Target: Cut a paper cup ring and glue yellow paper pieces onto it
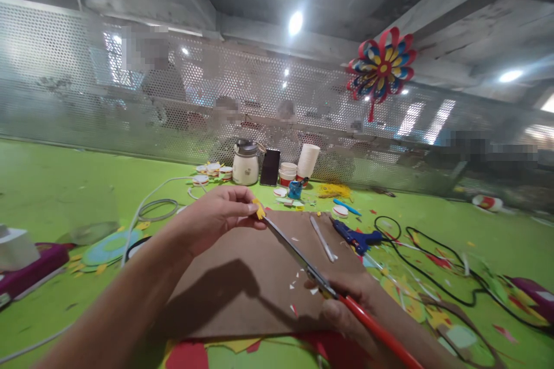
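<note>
Between the thumb and fingers of my left hand (231, 210) is a small yellow paper cutout (259, 209) with a notched edge. My right hand (346, 305) grips a pair of red-handled scissors (294, 251) by the pivot area. Their long metal blades point up and left, and the tips meet the lower edge of the cutout. Both hands are over a brown cardboard sheet (242, 311), where small white and red paper scraps lie. A white craft knife or pen-like tool (322, 237) rests on the cardboard, right of the blades.
Right of the cardboard lies a blue glue gun (357, 236) with a black cord (433, 277). Behind stand a white jug (246, 162), a phone (270, 167) and stacked paper cups (308, 161). A purple power strip (34, 271) sits left. A paper flower (383, 69) hangs before the perforated screen.
</note>
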A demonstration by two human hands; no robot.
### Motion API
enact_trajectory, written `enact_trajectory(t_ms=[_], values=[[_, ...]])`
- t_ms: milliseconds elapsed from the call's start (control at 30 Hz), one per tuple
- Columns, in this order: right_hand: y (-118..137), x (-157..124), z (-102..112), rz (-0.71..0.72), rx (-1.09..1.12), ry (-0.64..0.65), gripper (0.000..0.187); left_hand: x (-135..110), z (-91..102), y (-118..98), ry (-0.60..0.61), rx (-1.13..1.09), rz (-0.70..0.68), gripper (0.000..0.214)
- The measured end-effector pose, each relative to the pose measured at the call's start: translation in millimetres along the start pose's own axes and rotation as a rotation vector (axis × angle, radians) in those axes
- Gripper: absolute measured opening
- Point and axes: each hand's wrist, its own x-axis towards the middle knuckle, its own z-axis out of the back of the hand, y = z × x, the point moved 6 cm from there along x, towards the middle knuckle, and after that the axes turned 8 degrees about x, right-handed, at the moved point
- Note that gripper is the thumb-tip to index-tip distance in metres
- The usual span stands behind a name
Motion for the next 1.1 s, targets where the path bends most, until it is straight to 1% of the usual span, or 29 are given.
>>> enact_trajectory(t_ms=[233, 367, 533, 700, 800, 900, 1100], values=[[-1.8, 0.0, -2.0, -0.021, 0.048, 0.005, 0.065, -0.6, -0.6, 0.2, 0.006, -0.004, -0.006, 0.008], [-1.8, -0.4, -2.9, 0.012, 0.01, 0.004, 0.064, -0.6, -0.3, 0.1, 0.003, 0.001, -0.008, 0.008], [-4.8, -0.6, -2.9, -0.005, -0.002, -0.03, 0.07, -1.3, -0.5, 0.5, -0.005, 0.009, 0.002, 0.007], [-3.1, 0.2, -4.4, -0.001, 0.044, -0.004, 0.071, -1.5, -0.8, 0.6, -0.006, 0.004, 0.002, 0.008], [-2.4, 0.5, -2.5, -0.007, 0.014, -0.01, 0.069, -1.2, 0.0, 1.0, -0.007, 0.005, 0.0, 0.008], [0.2, 0.4, -0.1, 0.018, -0.028, -0.029, 0.066, -1.4, -0.1, 1.0, -0.005, 0.0, -0.002, 0.007], [-4.9, 0.2, -1.1, -0.024, -0.029, -0.027, 0.071, -1.7, -2.7, -0.5, 0.003, -0.007, 0.006, 0.007]])
